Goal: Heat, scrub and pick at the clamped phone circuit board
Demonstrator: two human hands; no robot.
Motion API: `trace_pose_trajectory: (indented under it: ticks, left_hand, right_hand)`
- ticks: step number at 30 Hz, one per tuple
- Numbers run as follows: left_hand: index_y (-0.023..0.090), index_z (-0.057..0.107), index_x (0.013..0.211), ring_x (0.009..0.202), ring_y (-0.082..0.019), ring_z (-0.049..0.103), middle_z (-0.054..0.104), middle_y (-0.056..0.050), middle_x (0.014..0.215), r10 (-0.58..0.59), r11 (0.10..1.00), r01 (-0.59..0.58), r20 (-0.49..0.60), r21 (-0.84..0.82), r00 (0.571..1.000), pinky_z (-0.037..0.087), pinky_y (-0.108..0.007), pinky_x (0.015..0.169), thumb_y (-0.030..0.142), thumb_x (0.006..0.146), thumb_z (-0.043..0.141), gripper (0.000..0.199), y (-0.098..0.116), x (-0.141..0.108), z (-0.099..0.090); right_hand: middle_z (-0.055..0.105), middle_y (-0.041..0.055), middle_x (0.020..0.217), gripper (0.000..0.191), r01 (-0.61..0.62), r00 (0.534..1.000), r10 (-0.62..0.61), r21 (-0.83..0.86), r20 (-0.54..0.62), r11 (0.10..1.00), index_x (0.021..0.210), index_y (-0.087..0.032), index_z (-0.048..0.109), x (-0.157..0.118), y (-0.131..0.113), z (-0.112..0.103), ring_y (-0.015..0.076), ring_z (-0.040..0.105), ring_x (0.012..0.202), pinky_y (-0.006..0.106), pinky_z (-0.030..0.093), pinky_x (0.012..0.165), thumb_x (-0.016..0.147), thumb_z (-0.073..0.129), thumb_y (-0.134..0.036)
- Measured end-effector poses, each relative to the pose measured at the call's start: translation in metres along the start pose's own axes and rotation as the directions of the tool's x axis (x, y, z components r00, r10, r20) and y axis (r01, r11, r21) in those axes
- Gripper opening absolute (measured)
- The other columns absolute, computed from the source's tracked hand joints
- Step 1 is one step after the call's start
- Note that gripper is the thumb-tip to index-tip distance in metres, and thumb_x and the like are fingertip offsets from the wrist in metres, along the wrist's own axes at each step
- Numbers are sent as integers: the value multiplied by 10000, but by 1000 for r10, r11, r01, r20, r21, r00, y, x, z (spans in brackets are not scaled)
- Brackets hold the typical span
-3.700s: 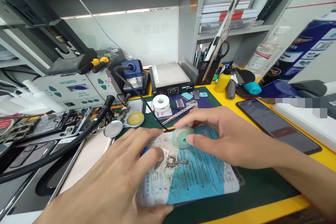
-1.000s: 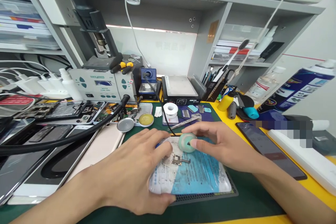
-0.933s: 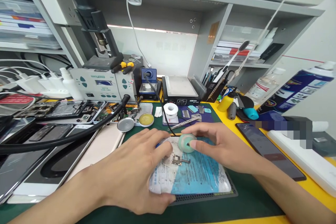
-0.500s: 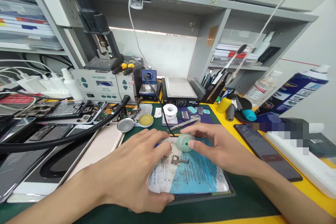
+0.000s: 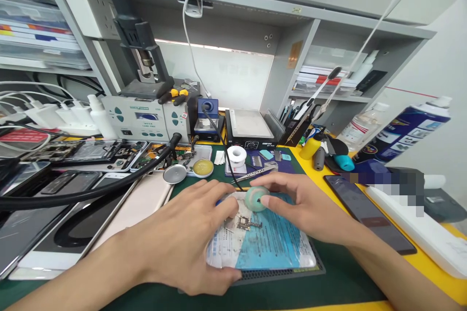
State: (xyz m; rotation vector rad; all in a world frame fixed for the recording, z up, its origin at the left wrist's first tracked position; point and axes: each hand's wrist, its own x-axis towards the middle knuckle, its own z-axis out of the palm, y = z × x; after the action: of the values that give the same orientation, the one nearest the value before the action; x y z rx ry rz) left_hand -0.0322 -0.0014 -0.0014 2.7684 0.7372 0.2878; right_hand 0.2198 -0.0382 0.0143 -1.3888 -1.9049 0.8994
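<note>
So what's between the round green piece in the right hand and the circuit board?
In the head view, only a narrow strip of the printed pad shows between the round green piece and the circuit board; no tool there.

- A grey control unit (image 5: 146,119) is topped by black-and-yellow pliers (image 5: 175,93).
- A white spool (image 5: 237,154) is set in front of a metal-topped black box (image 5: 251,124).
- A blue spray can (image 5: 404,129) is placed beside a clear bottle (image 5: 359,127).
- A dark phone (image 5: 370,216) is laid on the yellow tabletop (image 5: 309,164).
- Flat panels (image 5: 31,223) — phones or tablets, it is hard to tell — are crossed by a black hose (image 5: 73,199).
</note>
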Motion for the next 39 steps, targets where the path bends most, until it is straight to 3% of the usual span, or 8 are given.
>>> trace_pose_trajectory:
  ticks: [4, 10, 14, 20, 24, 30, 39]
  left_hand:
    - [213, 557, 999, 1152, -371, 587, 580, -131, 1315, 45, 999, -46, -32, -16, 998, 512, -538, 990, 530, 691, 792, 501, -1, -2, 2]
    - [194, 580, 1035, 1187, -399, 533, 526, -165, 1335, 137, 990, -134, -112, 31, 984, 470, -580, 1014, 512, 733, 757, 473, 1, -5, 5]
    - [194, 600, 1060, 1205, -407, 507, 501, -170, 1353, 175, 984, -169, -134, 53, 975, 467, -577, 1000, 487, 761, 743, 442, 2, -5, 5]
    - [200, 597, 1048, 1173, -411, 511, 499, -172, 1331, 177, 984, -171, -148, 57, 973, 484, -573, 949, 488, 754, 752, 440, 2, -6, 7]
    - [198, 593, 1042, 1155, -396, 514, 503, -164, 1313, 167, 986, -163, -145, 40, 975, 482, -570, 949, 491, 752, 755, 442, 0, -6, 8]
    - [206, 585, 1031, 1177, -391, 505, 502, -153, 1322, 147, 989, -146, -130, 16, 981, 473, -569, 972, 492, 747, 757, 438, 0, -5, 7]
    - [205, 573, 1003, 1153, -388, 519, 517, -151, 1296, 143, 990, -142, -128, 12, 981, 480, -570, 961, 497, 747, 749, 427, 0, -5, 7]
  right_hand:
    - [765, 83, 1075, 226, -33, 998, 44, 207, -47, 978, 1128, -202, 746, 1, 8, -2, 240, 700, 941, 353, 558, 802, 932, 691, -300]
    - [754, 42, 923, 239, -53, 984, 133, 520, -118, 852, 1081, -223, 792, 0, 6, -13, 168, 674, 808, 259, 533, 717, 862, 800, -318]
    - [764, 33, 938, 217, -46, 986, 135, 605, -102, 795, 1056, -231, 807, -1, 2, -17, 158, 695, 813, 240, 553, 719, 846, 819, -285]
    - [775, 24, 987, 195, 22, 997, 11, 397, -80, 918, 1101, -259, 786, -7, 4, -14, 165, 711, 862, 243, 559, 738, 907, 765, -251]
    - [773, 30, 1103, 208, 81, 996, -74, 180, -48, 980, 1131, -260, 776, -10, 3, -11, 205, 710, 1010, 290, 553, 868, 926, 741, -257]
    - [786, 21, 1122, 222, 136, 990, -135, 20, -36, 991, 1144, -243, 772, -9, -1, -9, 225, 715, 1054, 324, 546, 946, 928, 721, -242]
    - [795, 6, 1086, 228, 198, 977, -205, -102, -55, 975, 1139, -247, 769, -10, -2, -6, 216, 726, 1033, 314, 567, 919, 926, 696, -215]
